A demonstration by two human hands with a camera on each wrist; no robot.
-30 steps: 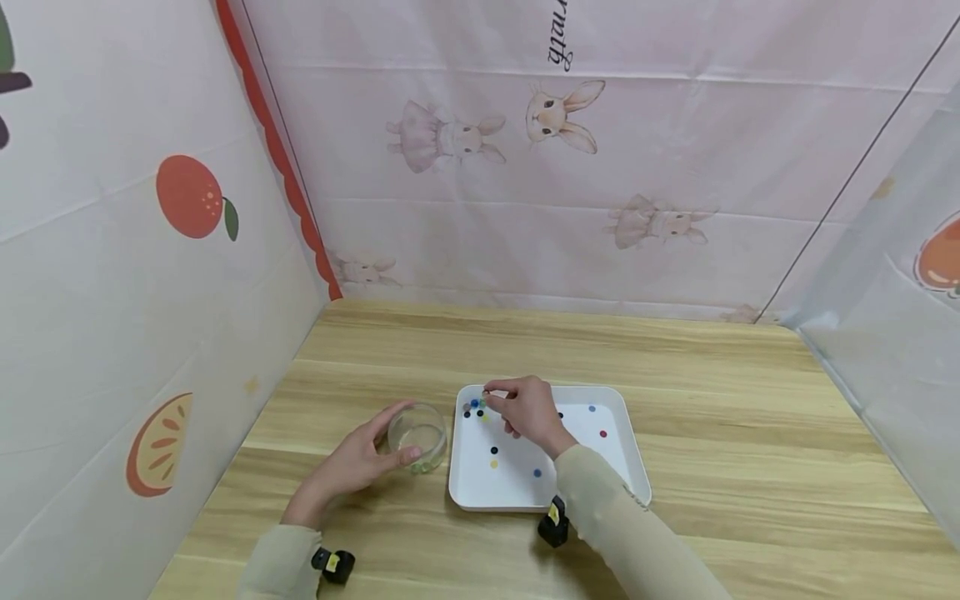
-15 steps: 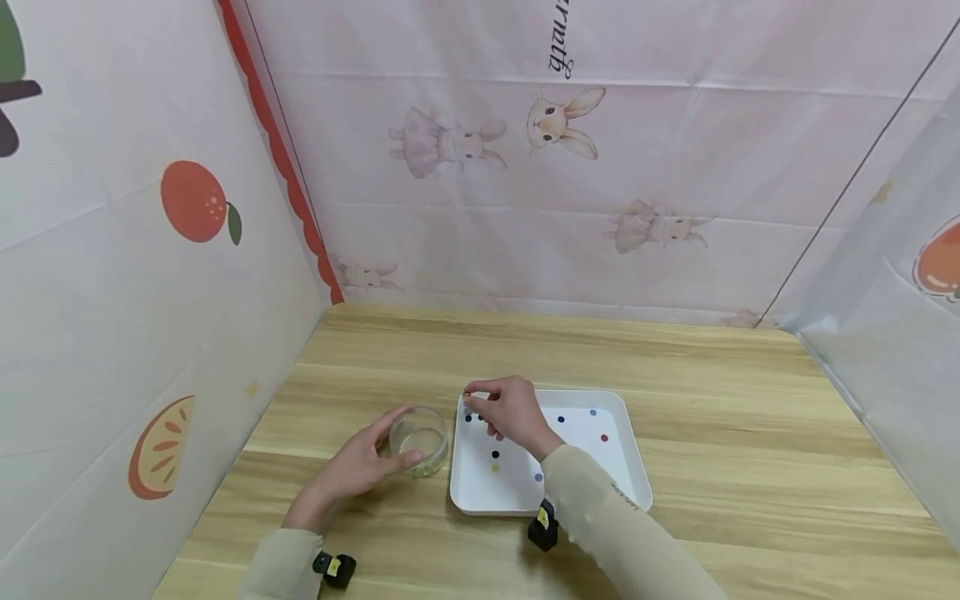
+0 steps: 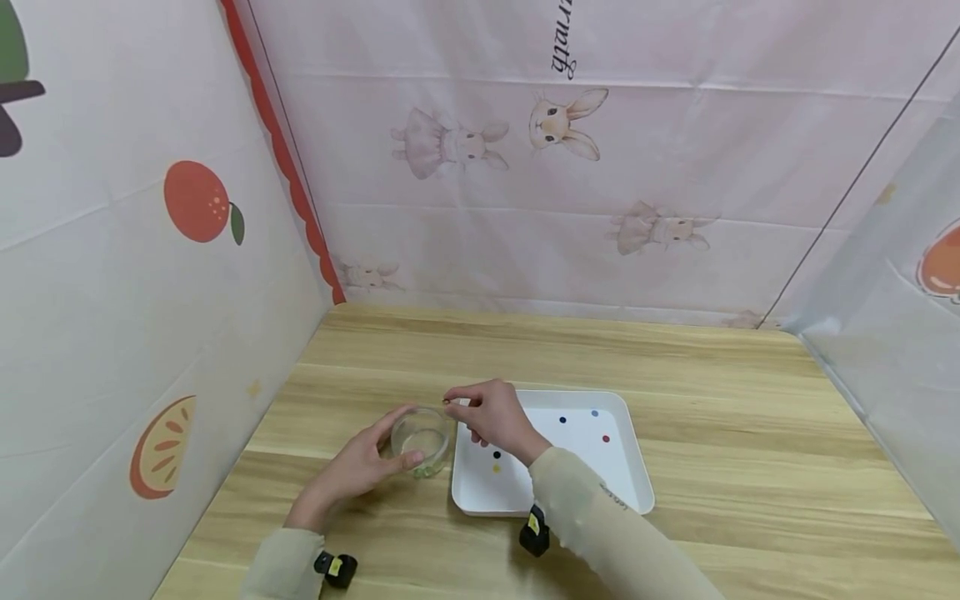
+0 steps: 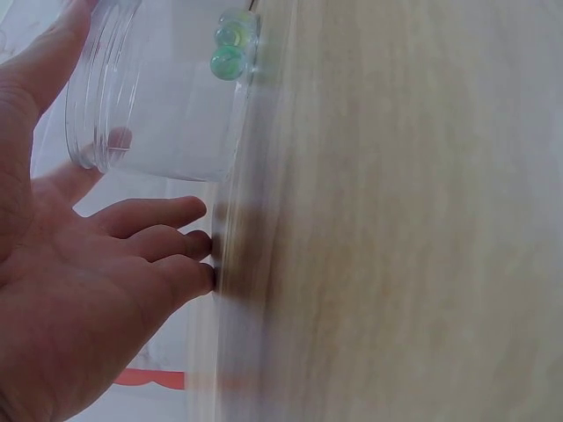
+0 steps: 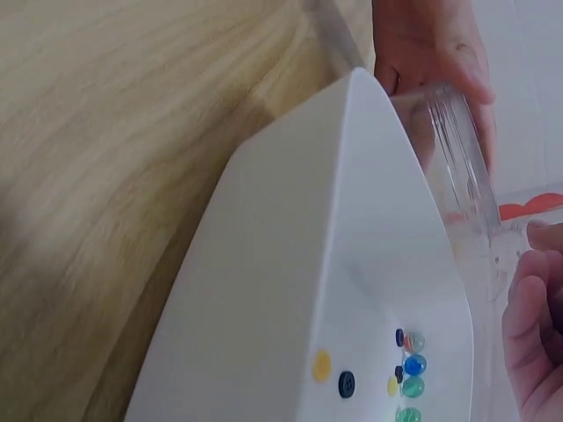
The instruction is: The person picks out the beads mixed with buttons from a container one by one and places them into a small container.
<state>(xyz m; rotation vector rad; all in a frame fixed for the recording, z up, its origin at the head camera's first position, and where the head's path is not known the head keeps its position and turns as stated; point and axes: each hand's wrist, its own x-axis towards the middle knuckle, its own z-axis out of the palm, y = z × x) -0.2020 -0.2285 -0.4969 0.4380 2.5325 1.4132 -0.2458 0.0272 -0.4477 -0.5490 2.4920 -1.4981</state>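
My left hand (image 3: pixel 354 460) grips a clear jar (image 3: pixel 422 440) on the table, thumb and forefinger round its mouth and the other fingers loosely bent beside it. Several green marbles (image 4: pixel 227 63) lie at the jar's bottom in the left wrist view. Close to the jar's right rim, my right hand (image 3: pixel 491 414) pinches a small dark reddish thing (image 3: pixel 447 402), mostly covered by the fingertips; I cannot tell its kind. The white tray (image 3: pixel 517 498) below that hand holds marbles (image 5: pixel 414 364) clustered by its wall, a black button (image 5: pixel 347 384) and a yellow button (image 5: pixel 322 365).
The tray's right part holds another dark button (image 3: pixel 562 420), a blue one (image 3: pixel 595 413) and a red one (image 3: pixel 606 438). The jar stands just left of the tray on the wooden table (image 3: pixel 720 467). Printed cloth walls (image 3: pixel 600 183) enclose the back and sides.
My right hand has moved left from over the tray's far left corner to the jar's rim, still pinching the small thing. My left hand and the jar have stayed in place.
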